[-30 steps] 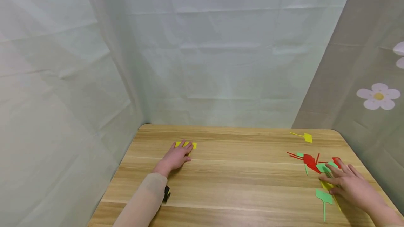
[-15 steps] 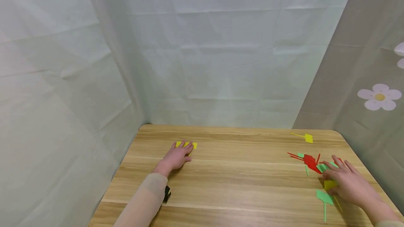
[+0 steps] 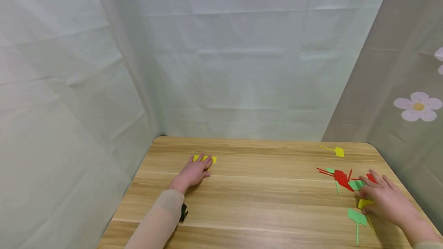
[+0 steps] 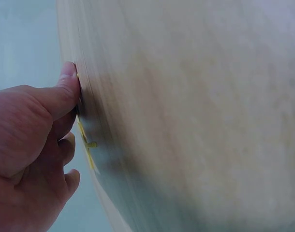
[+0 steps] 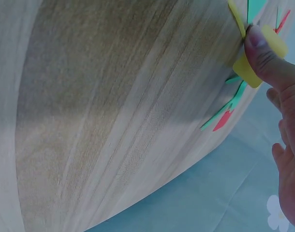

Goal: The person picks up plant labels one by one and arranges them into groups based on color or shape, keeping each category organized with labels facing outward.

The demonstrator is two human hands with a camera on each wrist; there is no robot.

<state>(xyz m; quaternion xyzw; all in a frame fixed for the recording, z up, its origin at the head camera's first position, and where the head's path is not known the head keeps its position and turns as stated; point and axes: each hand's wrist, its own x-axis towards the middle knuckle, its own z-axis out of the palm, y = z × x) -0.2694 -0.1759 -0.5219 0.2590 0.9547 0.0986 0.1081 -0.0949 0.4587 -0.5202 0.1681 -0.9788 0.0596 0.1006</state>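
Note:
At the left back of the table, my left hand [image 3: 193, 172] lies with spread fingers on yellow plant labels [image 3: 214, 160], mostly hidden beneath it. In the left wrist view a yellow edge [image 4: 91, 144] shows just past the fingers. On the right side, my right hand [image 3: 391, 200] pinches a yellow plant label [image 3: 365, 203] by its head between thumb and finger; its stem points toward the front. The right wrist view shows the thumb across this yellow head [image 5: 247, 72]. Just beyond the hand are green labels [image 3: 355, 185] and red labels [image 3: 342, 177].
A single green label [image 3: 357, 216] lies in front of the right hand. Another yellow label [image 3: 339, 151] lies near the back right corner. The wooden table [image 3: 263, 199] is bounded by pale cloth [image 3: 242, 68] behind and at both sides.
My right hand has closed finger and thumb on the yellow label and tilted its head up from the table, shifting slightly right. The left hand has stayed in place.

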